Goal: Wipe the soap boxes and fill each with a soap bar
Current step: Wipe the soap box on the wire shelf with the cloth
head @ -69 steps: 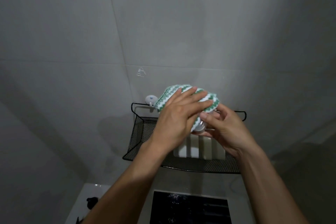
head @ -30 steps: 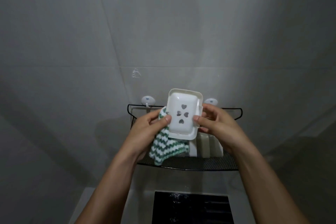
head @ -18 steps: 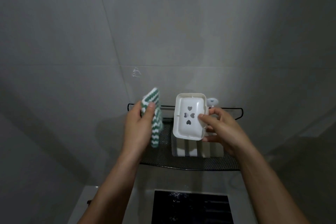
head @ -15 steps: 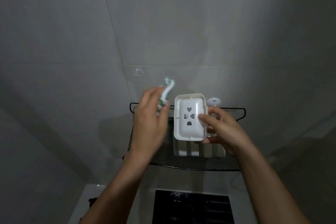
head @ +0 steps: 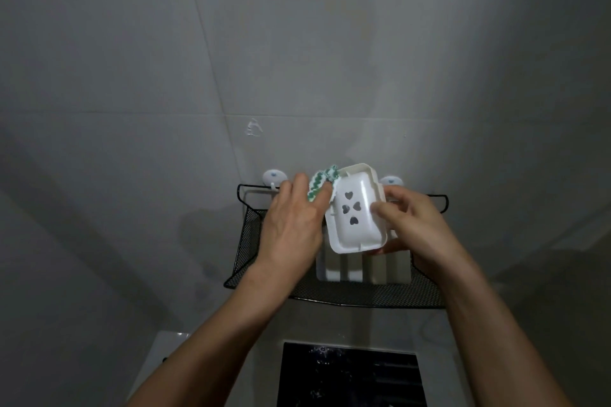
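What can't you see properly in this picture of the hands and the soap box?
All in the head view:
- The cloth: mostly hidden behind the left hand.
- The white slatted thing in the black basket: top covered by the soap box and right hand.
- The dark panel: cut off by the bottom edge.

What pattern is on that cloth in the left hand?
Green and white zigzag stripes on the cloth, seen in the head view, the only one.

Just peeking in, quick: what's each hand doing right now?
Left hand: holds the green-and-white cloth against the soap box.
Right hand: grips the soap box.
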Tool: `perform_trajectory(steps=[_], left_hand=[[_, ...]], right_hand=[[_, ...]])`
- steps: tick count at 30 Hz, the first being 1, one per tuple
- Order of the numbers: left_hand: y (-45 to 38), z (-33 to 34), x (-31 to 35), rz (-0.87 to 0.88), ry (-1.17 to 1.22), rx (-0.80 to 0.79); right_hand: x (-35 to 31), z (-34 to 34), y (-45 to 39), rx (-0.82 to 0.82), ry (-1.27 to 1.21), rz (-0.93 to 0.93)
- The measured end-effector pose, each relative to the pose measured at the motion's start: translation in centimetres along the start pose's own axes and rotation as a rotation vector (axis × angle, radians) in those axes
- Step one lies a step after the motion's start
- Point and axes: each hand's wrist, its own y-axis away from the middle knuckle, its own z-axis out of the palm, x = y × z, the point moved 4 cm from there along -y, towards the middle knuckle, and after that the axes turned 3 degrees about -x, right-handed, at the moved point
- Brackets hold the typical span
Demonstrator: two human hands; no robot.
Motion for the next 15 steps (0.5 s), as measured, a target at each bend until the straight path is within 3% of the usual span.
perform_trajectory(steps=[9, 15], left_hand=[[-0.2, 0.0, -0.5, 0.392, -0.032, -0.149], [-0.7, -0.3, -0.8, 0.335, -0.099, -0.093]], right_hand=[[0.3, -0.8, -0.4, 0.036, 0.185, -0.036], [-0.1, -1.2, -1.1, 0.000, 0.124, -0.040]])
